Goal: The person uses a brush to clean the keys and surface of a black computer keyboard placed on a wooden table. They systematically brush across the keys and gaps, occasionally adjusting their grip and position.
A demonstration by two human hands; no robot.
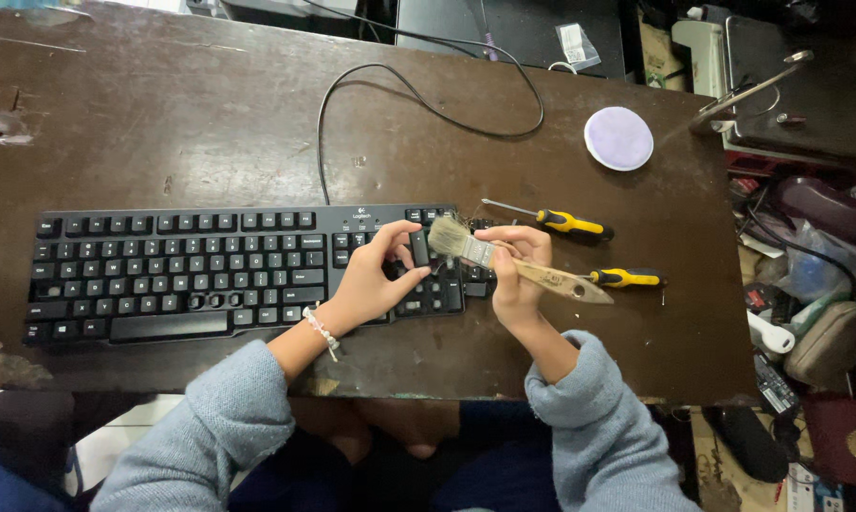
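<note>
With a few keys already off the keyboard (210,275), the left hand (371,284) pinches a loose keycap (419,248) while the right hand (518,275) grips the paintbrush (504,261), most keys left.

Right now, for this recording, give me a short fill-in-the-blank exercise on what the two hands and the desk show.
1. The right hand holds a wooden-handled ____.
2. The left hand pinches a black ____ above the keyboard.
3. Two ____ with yellow-and-black handles lie right of the keyboard.
4. The round pad near the table's far edge is pale ____.

Missing words: paintbrush; keycap; screwdrivers; purple
</note>
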